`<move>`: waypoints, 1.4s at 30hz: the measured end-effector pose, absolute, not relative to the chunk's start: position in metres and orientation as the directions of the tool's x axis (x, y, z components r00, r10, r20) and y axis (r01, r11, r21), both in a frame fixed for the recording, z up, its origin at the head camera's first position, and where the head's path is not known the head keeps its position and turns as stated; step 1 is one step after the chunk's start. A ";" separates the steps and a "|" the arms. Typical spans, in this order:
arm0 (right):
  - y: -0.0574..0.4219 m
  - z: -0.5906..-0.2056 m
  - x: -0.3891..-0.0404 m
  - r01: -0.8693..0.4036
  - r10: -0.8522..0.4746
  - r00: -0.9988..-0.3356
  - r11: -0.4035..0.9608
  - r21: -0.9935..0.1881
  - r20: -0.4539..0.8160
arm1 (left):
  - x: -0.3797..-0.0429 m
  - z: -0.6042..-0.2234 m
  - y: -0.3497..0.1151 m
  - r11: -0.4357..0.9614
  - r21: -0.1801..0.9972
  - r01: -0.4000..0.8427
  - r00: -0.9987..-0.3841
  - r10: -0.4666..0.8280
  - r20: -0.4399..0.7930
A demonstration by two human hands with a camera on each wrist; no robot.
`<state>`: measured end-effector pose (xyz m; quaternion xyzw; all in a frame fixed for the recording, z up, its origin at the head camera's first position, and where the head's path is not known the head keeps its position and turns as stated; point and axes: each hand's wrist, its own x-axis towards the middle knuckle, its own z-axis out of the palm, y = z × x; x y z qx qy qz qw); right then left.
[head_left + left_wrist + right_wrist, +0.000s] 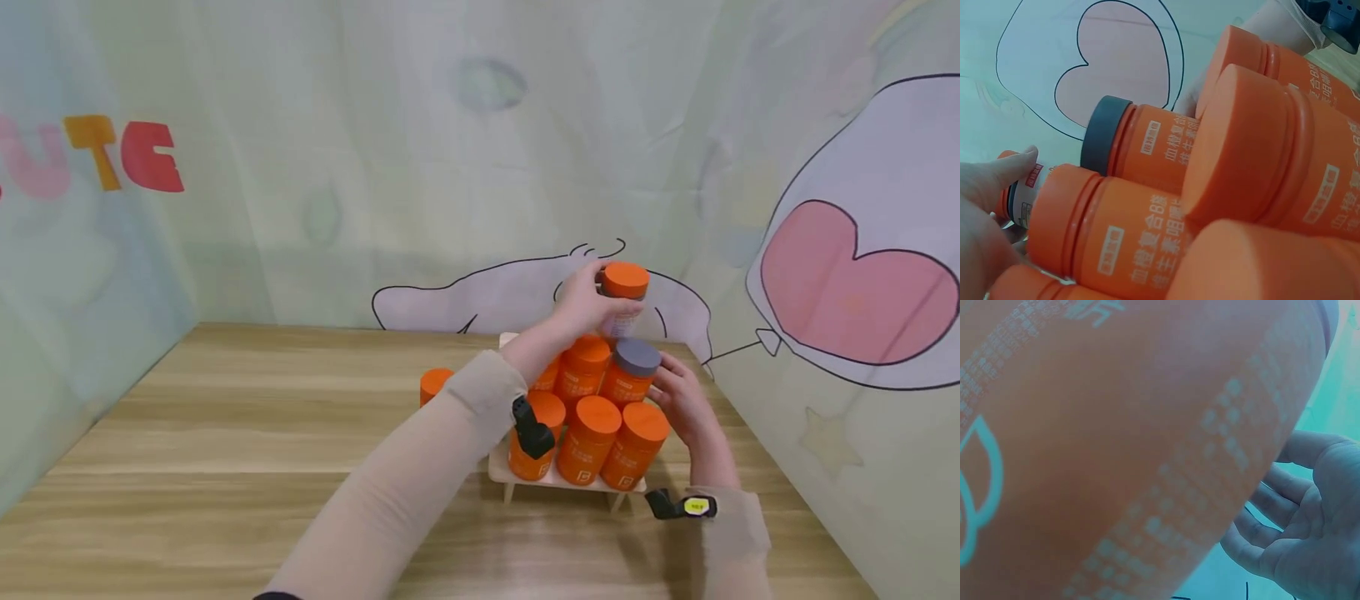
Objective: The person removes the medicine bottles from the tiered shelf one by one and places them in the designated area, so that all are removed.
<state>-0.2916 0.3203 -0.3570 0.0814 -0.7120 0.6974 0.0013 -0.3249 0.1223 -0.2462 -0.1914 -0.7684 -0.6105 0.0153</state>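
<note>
My left hand [587, 302] grips a jar [626, 282] with an orange lid and a pale label, above the back of a small wooden stand [501, 472]. In the left wrist view, the thumb of the left hand [988, 206] lies along this jar [1022, 199]. Orange jars stand in tiered rows on the stand; one jar [637, 358] at the right of the middle row has a grey lid. Beside that jar is my right hand [684, 398], fingers loosely bent. In the right wrist view, a near orange jar [1104, 450] hides the fingertips of the right hand [1297, 512]; contact is unclear.
Left of the stand, another orange-lidded jar [435, 384] is partly covered by my left sleeve. The wood-grain table [285, 417] meets a printed curtain [300, 150] at the back and on both sides.
</note>
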 end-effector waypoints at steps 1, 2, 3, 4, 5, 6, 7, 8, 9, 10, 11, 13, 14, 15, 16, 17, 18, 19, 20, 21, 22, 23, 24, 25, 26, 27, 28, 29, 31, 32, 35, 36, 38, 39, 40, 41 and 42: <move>0.320 -0.356 -0.291 -0.119 -0.111 -0.987 0.009 -0.993 0.117 | -0.324 -0.244 0.121 0.179 0.929 0.323 -0.923 0.275 0.268; 0.321 -0.356 -0.291 -0.119 -0.106 -0.987 0.003 -0.993 0.118 | -0.324 -0.242 0.120 0.172 0.926 0.336 -0.918 0.279 0.282; 0.321 -0.355 -0.291 -0.118 -0.101 -0.988 -0.001 -0.993 0.117 | -0.323 -0.240 0.118 0.160 0.925 0.344 -0.914 0.282 0.291; 0.321 -0.355 -0.291 -0.118 -0.097 -0.988 -0.003 -0.993 0.117 | -0.322 -0.239 0.115 0.149 0.923 0.355 -0.909 0.287 0.303; 0.321 -0.354 -0.290 -0.117 -0.095 -0.989 -0.005 -0.993 0.117 | -0.321 -0.237 0.112 0.136 0.922 0.363 -0.904 0.290 0.313; 0.321 -0.354 -0.289 -0.113 -0.093 -0.989 -0.009 -0.994 0.114 | -0.320 -0.236 0.109 0.125 0.920 0.370 -0.901 0.289 0.324; 0.321 -0.354 -0.289 -0.110 -0.093 -0.989 -0.014 -0.994 0.111 | -0.319 -0.234 0.105 0.111 0.919 0.379 -0.897 0.288 0.335; 0.321 -0.353 -0.288 -0.108 -0.093 -0.990 -0.011 -0.994 0.108 | -0.318 -0.233 0.101 0.098 0.918 0.383 -0.894 0.287 0.343; 0.321 -0.353 -0.287 -0.105 -0.094 -0.990 -0.003 -0.994 0.105 | -0.316 -0.232 0.096 0.093 0.917 0.387 -0.894 0.282 0.348; 0.321 -0.353 -0.286 -0.104 -0.095 -0.990 0.002 -0.995 0.104 | -0.315 -0.231 0.091 0.089 0.915 0.393 -0.893 0.276 0.357; 0.321 -0.353 -0.286 -0.104 -0.097 -0.990 0.005 -0.995 0.103 | -0.313 -0.230 0.086 0.081 0.913 0.399 -0.891 0.271 0.365; 0.320 -0.353 -0.285 -0.108 -0.097 -0.990 0.009 -0.994 0.107 | -0.311 -0.228 0.075 0.068 0.908 0.412 -0.885 0.265 0.382; 0.320 -0.354 -0.285 -0.112 -0.097 -0.989 0.015 -0.994 0.110 | -0.311 -0.228 0.069 0.061 0.907 0.417 -0.884 0.261 0.389; 0.319 -0.354 -0.285 -0.116 -0.097 -0.989 0.016 -0.993 0.114 | -0.310 -0.227 0.062 0.051 0.905 0.423 -0.880 0.258 0.398; 0.319 -0.354 -0.285 -0.120 -0.097 -0.988 0.013 -0.993 0.118 | -0.309 -0.227 0.055 0.035 0.902 0.431 -0.877 0.253 0.409; 0.319 -0.354 -0.285 -0.123 -0.098 -0.988 0.012 -0.992 0.121 | -0.308 -0.227 0.048 0.023 0.899 0.438 -0.873 0.247 0.419; 0.319 -0.354 -0.285 -0.124 -0.099 -0.987 0.009 -0.992 0.123 | -0.307 -0.226 0.040 0.013 0.896 0.443 -0.872 0.239 0.428; 0.318 -0.354 -0.285 -0.127 -0.101 -0.987 0.007 -0.992 0.125 | -0.306 -0.226 0.032 0.001 0.895 0.446 -0.871 0.229 0.434; 0.318 -0.354 -0.285 -0.126 -0.103 -0.987 0.007 -0.992 0.124 | -0.304 -0.225 0.024 -0.005 0.895 0.446 -0.873 0.218 0.436; 0.318 -0.354 -0.285 -0.124 -0.103 -0.987 0.001 -0.992 0.123 | -0.302 -0.224 0.015 -0.013 0.895 0.446 -0.874 0.209 0.438; 0.318 -0.355 -0.285 -0.122 -0.104 -0.987 -0.004 -0.993 0.122 | -0.301 -0.224 0.007 -0.014 0.895 0.445 -0.876 0.198 0.439; 0.319 -0.355 -0.284 -0.120 -0.105 -0.987 -0.006 -0.993 0.119 | -0.299 -0.223 -0.001 -0.011 0.897 0.442 -0.879 0.191 0.436; 0.319 -0.355 -0.284 -0.118 -0.106 -0.987 -0.009 -0.993 0.118 | -0.297 -0.223 -0.009 -0.004 0.898 0.439 -0.882 0.187 0.432; 0.320 -0.355 -0.284 -0.117 -0.107 -0.987 -0.009 -0.993 0.117 | -0.296 -0.224 -0.017 0.002 0.901 0.433 -0.887 0.181 0.426; 0.321 -0.356 -0.283 -0.114 -0.105 -0.988 -0.012 -0.993 0.115 | -0.295 -0.224 -0.024 0.013 0.903 0.430 -0.889 0.178 0.421; 0.321 -0.356 -0.283 -0.112 -0.104 -0.988 -0.016 -0.994 0.113 | -0.293 -0.225 -0.031 0.020 0.904 0.428 -0.891 0.176 0.418; 0.322 -0.356 -0.283 -0.110 -0.104 -0.988 -0.015 -0.994 0.111 | -0.291 -0.226 -0.038 0.030 0.905 0.424 -0.894 0.171 0.413; 0.323 -0.356 -0.283 -0.108 -0.105 -0.989 -0.014 -0.994 0.108 | -0.290 -0.227 -0.044 0.037 0.908 0.418 -0.898 0.169 0.406; 0.325 -0.356 -0.283 -0.106 -0.108 -0.988 -0.011 -0.994 0.107 | -0.286 -0.231 -0.055 0.057 0.910 0.411 -0.903 0.160 0.398; 0.327 -0.356 -0.284 -0.107 -0.110 -0.988 -0.011 -0.994 0.108 | -0.283 -0.232 -0.060 0.065 0.910 0.410 -0.904 0.160 0.396; 0.331 -0.355 -0.285 -0.113 -0.120 -0.986 0.003 -0.994 0.112 | -0.279 -0.240 -0.070 0.086 0.911 0.404 -0.909 0.152 0.389; 0.333 -0.355 -0.285 -0.117 -0.123 -0.986 0.009 -0.993 0.115 | -0.278 -0.243 -0.073 0.094 0.910 0.403 -0.909 0.152 0.387; 0.335 -0.355 -0.285 -0.117 -0.125 -0.986 0.014 -0.993 0.114 | -0.276 -0.250 -0.077 0.103 0.915 0.391 -0.915 0.153 0.373; 0.336 -0.355 -0.285 -0.115 -0.126 -0.986 0.016 -0.993 0.112 | -0.276 -0.254 -0.079 0.107 0.919 0.381 -0.919 0.152 0.363; 0.336 -0.355 -0.285 -0.113 -0.126 -0.986 0.015 -0.994 0.110 | -0.275 -0.257 -0.081 0.112 0.922 0.370 -0.924 0.151 0.353; 0.336 -0.355 -0.285 -0.111 -0.126 -0.986 0.019 -0.994 0.108 | -0.275 -0.260 -0.084 0.115 0.926 0.360 -0.928 0.149 0.342; 0.337 -0.355 -0.285 -0.106 -0.122 -0.987 0.015 -0.994 0.104 | -0.275 -0.264 -0.086 0.119 0.929 0.350 -0.932 0.148 0.332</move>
